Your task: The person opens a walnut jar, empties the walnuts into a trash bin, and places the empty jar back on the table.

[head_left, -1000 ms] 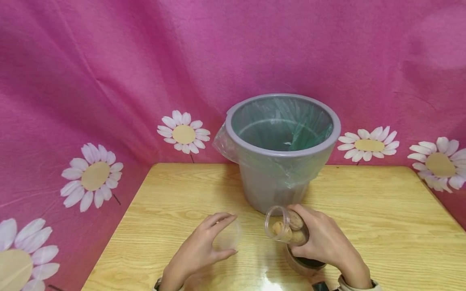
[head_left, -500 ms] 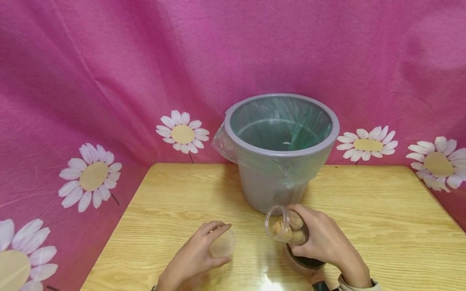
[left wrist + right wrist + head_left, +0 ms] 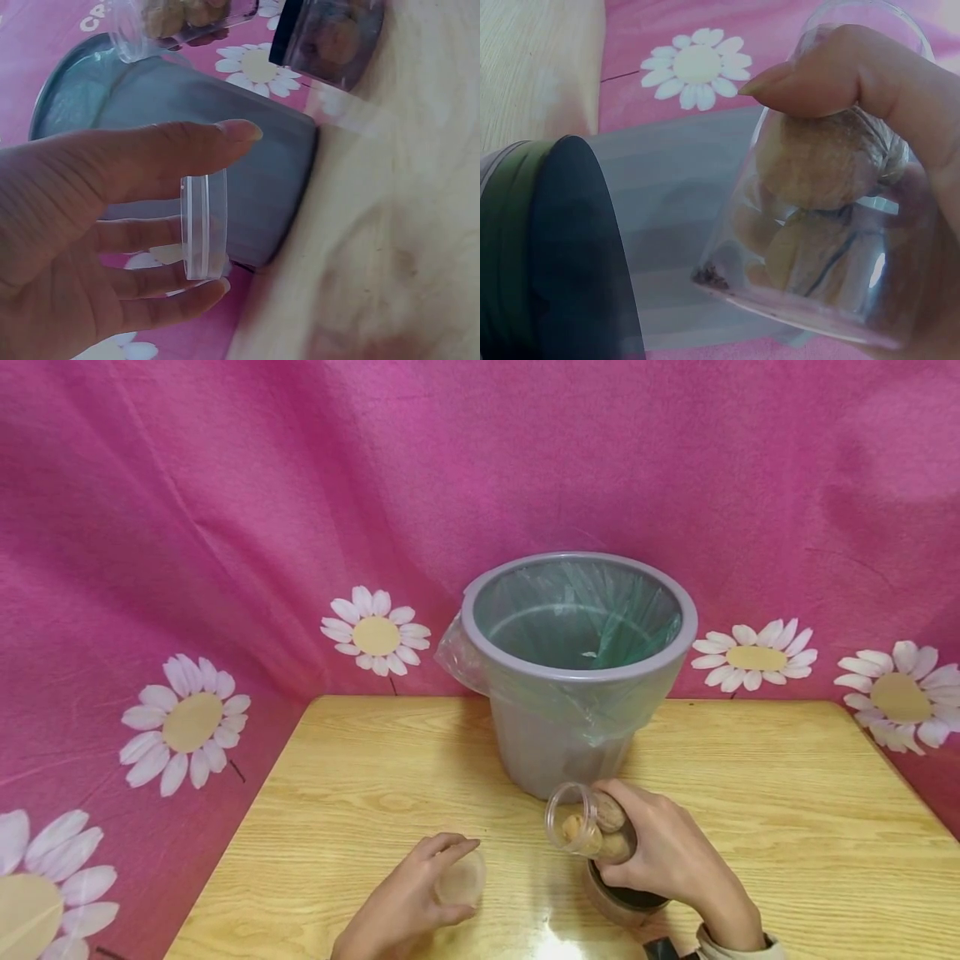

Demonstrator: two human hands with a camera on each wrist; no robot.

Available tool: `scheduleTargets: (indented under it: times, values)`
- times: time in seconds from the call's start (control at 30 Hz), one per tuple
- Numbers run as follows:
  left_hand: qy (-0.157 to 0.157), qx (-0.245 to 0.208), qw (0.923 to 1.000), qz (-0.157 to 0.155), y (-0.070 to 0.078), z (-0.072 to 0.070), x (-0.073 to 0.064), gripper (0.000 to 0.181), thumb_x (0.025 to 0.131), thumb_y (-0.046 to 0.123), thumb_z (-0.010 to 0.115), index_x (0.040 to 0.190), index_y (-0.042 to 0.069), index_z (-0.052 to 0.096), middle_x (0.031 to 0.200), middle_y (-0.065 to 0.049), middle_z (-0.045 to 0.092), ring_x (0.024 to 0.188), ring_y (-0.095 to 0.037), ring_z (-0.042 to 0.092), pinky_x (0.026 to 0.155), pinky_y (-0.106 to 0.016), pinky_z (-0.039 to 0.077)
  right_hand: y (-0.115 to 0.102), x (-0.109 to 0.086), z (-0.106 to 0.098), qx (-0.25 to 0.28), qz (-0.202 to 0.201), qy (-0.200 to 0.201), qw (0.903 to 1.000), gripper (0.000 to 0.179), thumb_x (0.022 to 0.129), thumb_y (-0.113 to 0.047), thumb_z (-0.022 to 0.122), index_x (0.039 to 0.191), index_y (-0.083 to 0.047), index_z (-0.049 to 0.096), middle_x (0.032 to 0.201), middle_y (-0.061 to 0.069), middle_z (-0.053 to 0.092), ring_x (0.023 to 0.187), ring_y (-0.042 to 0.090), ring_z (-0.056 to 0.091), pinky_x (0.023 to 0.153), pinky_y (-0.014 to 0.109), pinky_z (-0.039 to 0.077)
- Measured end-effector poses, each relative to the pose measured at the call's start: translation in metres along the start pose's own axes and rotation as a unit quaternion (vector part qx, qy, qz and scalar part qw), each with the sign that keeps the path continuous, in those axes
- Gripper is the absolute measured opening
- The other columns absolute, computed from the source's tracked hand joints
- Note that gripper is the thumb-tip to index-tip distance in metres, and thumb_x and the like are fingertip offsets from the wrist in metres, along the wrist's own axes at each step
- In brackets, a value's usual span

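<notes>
Between the thumb and fingers of my left hand (image 3: 408, 893) is a clear round plastic lid (image 3: 462, 881). The left wrist view shows this lid (image 3: 204, 229) edge-on, the thumb at its upper side and fingertips below. My right hand (image 3: 671, 852) grips a clear plastic jar (image 3: 581, 827) tilted on its side, its open mouth towards the left hand. Several walnuts (image 3: 810, 161) lie inside it, with dark crumbs near the jar's base. Under the right hand stands a second jar (image 3: 622, 906) with a black top, partly hidden by that hand; brown contents show through its side.
A grey bin (image 3: 566, 735) lined with a thin greenish plastic bag (image 3: 637, 627) stands behind the hands on the wood-grain table (image 3: 360, 760). A pink cloth (image 3: 450, 468) with large white daisies hangs behind and to the left. A small black object (image 3: 660, 950) shows by the right wrist.
My left hand has drawn back towards the near edge and slightly left, carrying the lid. The right hand and its jar of walnuts have hardly moved.
</notes>
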State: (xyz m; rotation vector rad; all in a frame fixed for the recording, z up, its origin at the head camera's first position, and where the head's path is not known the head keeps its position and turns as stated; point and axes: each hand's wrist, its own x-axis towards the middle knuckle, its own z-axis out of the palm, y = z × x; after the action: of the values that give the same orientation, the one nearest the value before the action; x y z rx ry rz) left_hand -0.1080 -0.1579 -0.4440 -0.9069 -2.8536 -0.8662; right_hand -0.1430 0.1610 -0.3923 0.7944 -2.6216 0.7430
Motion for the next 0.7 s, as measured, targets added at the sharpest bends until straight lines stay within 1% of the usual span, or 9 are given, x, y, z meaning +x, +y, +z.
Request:
scheduleTargets:
  times: [0.07, 0.3, 0.4, 0.53, 0.7]
  values:
    - [-0.002, 0.000, 1.0000, -0.003, -0.001, 0.003, -0.001, 0.065, 0.075, 0.022, 0.083, 0.133, 0.007, 0.056, 0.129, -0.006, 0.054, 0.115, -0.023, 0.053, 0.094, -0.040, 0.048, 0.000, 0.000, 0.000, -0.003, -0.002, 0.002, 1.0000, 0.067, 0.048, -0.024, 0.085, 0.110, -0.024, 0.061, 0.094, -0.016, 0.063, 0.076, 0.004, 0.056, 0.064, 0.031, 0.049]
    - [-0.024, -0.004, 0.9989, -0.039, -0.005, 0.009, -0.004, 0.063, 0.075, 0.023, 0.083, 0.130, 0.008, 0.058, 0.129, -0.005, 0.054, 0.117, -0.027, 0.053, 0.093, -0.043, 0.048, 0.001, 0.001, 0.001, -0.009, -0.005, 0.005, 0.9999, 0.067, 0.048, -0.025, 0.085, 0.110, -0.024, 0.061, 0.093, -0.016, 0.063, 0.076, 0.004, 0.057, 0.064, 0.031, 0.049]
    - [-0.023, -0.002, 0.9988, -0.043, -0.008, 0.010, -0.004, 0.063, 0.075, 0.024, 0.084, 0.130, 0.009, 0.058, 0.129, -0.004, 0.054, 0.117, -0.026, 0.053, 0.094, -0.043, 0.048, 0.001, 0.001, 0.001, -0.008, -0.002, 0.004, 1.0000, 0.067, 0.048, -0.026, 0.085, 0.110, -0.024, 0.061, 0.094, -0.015, 0.063, 0.076, 0.004, 0.056, 0.063, 0.031, 0.049]
    - [-0.021, 0.000, 0.9990, -0.039, -0.011, 0.013, -0.006, 0.063, 0.074, 0.024, 0.084, 0.130, 0.009, 0.058, 0.128, -0.003, 0.055, 0.115, -0.025, 0.054, 0.093, -0.041, 0.049, 0.001, 0.000, 0.001, -0.004, 0.005, 0.000, 1.0000, 0.067, 0.048, -0.025, 0.085, 0.111, -0.023, 0.061, 0.094, -0.015, 0.064, 0.076, 0.004, 0.056, 0.063, 0.031, 0.049]
    - [-0.035, -0.004, 0.9982, -0.049, -0.014, 0.015, -0.007, 0.062, 0.076, 0.025, 0.083, 0.130, 0.010, 0.058, 0.128, -0.005, 0.055, 0.114, -0.025, 0.053, 0.092, -0.041, 0.049, 0.001, -0.001, 0.001, -0.003, 0.007, -0.004, 1.0000, 0.067, 0.048, -0.025, 0.085, 0.111, -0.023, 0.061, 0.094, -0.015, 0.063, 0.076, 0.004, 0.055, 0.063, 0.031, 0.049]
